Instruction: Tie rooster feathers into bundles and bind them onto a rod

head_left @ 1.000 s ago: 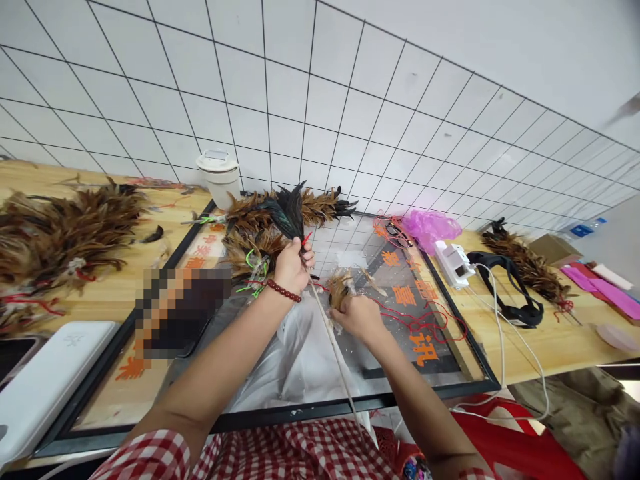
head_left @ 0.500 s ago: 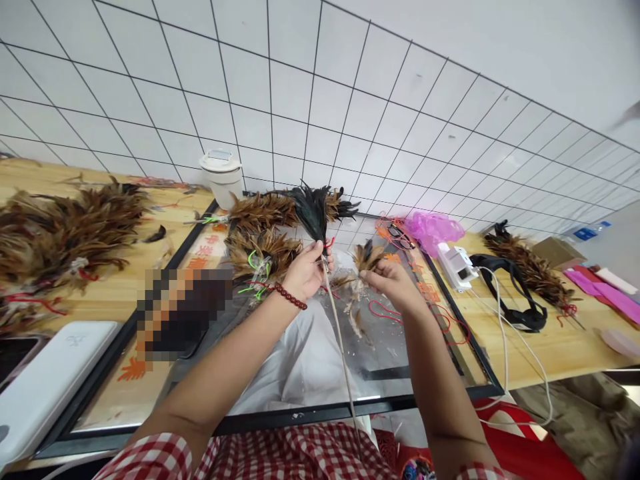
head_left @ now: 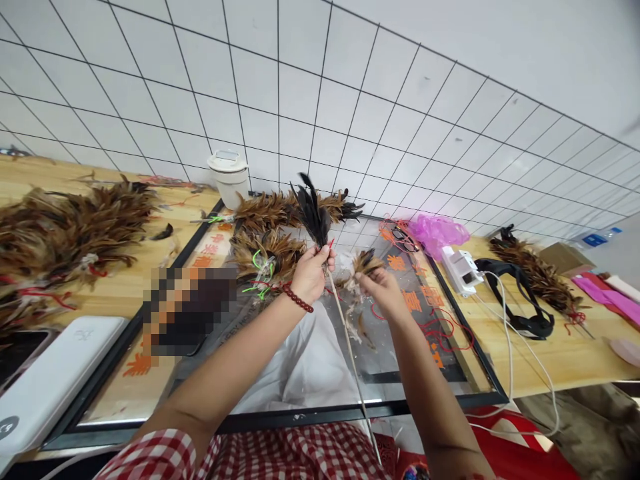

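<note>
My left hand [head_left: 309, 275], a beaded bracelet on its wrist, is closed around the top of a thin stick [head_left: 349, 337] at the base of an upright tuft of black feathers [head_left: 315, 217]. Red string shows beside the thumb. Together these look like the start of a feather duster; the stick slants down toward my lap. Just to the right, my right hand [head_left: 383, 290] pinches a small bunch of brown feathers [head_left: 369, 261] with dark tips. Loose feathers [head_left: 367, 333] lie on the glass below it. Behind the left hand lie bundles of brown feathers [head_left: 267, 253].
A black-framed glass panel [head_left: 320, 418] covers the middle of the wooden table [head_left: 505, 360]. Around it are a white lidded container [head_left: 229, 179], a white power bank [head_left: 65, 380], a pink plastic bag [head_left: 440, 232], a white power adapter [head_left: 461, 270] with cables, a black strap [head_left: 525, 325] and more feather bundles [head_left: 80, 220].
The black tuft now looks narrower and turned, and the stick's lower end has swung right. My right hand has shifted slightly left toward the stick, still pinching the brown feathers. The view has tilted slightly.
</note>
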Action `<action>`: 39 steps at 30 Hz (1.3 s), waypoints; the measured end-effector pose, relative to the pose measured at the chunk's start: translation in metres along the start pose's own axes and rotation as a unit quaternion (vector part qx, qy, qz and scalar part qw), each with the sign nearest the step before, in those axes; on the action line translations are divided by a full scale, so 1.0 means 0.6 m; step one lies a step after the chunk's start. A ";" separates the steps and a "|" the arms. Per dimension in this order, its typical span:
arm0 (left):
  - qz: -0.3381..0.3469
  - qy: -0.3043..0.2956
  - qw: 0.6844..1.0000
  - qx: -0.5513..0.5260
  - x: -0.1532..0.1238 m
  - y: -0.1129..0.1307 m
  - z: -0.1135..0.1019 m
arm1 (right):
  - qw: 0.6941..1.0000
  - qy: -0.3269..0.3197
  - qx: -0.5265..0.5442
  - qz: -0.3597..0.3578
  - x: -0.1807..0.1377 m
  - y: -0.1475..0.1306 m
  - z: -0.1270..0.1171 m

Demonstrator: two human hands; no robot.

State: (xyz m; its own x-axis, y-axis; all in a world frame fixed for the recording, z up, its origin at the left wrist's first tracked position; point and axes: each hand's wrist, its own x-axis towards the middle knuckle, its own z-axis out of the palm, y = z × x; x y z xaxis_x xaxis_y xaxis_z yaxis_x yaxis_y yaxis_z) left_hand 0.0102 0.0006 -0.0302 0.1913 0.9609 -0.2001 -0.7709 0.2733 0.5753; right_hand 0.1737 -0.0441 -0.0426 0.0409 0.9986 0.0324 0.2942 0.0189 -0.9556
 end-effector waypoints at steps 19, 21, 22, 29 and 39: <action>-0.075 -0.117 0.988 0.071 -0.019 -0.006 0.004 | 0.997 -0.008 -0.038 -0.068 0.078 -0.073 0.023; -0.083 -0.121 0.985 0.088 -0.019 -0.009 0.004 | 0.996 -0.016 -0.053 -0.064 0.078 -0.070 0.021; -0.084 -0.117 0.985 0.094 -0.019 -0.011 0.004 | 0.996 -0.022 -0.054 -0.065 0.078 -0.069 0.020; -0.076 -0.108 0.988 0.079 -0.022 -0.004 0.006 | 0.994 0.033 -0.050 -0.087 0.069 -0.062 -0.013; -0.167 -0.201 0.965 0.038 -0.031 -0.022 0.007 | 0.930 -0.258 0.213 0.151 0.073 -0.058 0.002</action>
State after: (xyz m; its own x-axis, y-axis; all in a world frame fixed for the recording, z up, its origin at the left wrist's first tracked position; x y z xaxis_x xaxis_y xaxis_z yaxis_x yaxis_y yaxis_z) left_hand 0.0194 -0.0208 -0.0305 0.6526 0.7545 -0.0698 -0.5821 0.5581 0.5913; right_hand 0.1638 -0.0011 -0.0081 -0.4358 0.8496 -0.2970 -0.0664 -0.3594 -0.9308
